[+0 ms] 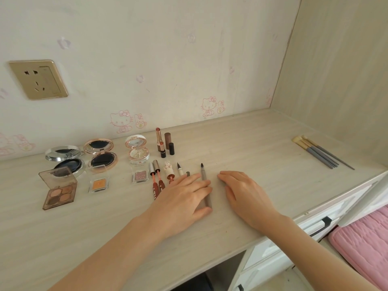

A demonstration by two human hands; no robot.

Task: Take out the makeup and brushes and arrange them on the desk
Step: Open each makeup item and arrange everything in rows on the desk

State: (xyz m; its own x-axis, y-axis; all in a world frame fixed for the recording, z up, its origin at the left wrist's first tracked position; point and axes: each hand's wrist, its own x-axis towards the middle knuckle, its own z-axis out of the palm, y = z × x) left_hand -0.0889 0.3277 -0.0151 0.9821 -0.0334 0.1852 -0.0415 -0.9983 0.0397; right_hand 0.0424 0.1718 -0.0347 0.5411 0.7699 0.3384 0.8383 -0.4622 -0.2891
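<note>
Both hands lie flat on the table, fingers released and holding nothing. The grey pen rests between the left hand and right hand, touching the left fingers. The brushes lie far right of the right fingers.

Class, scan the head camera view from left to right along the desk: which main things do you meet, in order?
Four-pan eyeshadow palette → orange single eyeshadow → pink glitter eyeshadow → two lip glosses → left hand → grey pen → right hand → grey-handled brushes.
</note>
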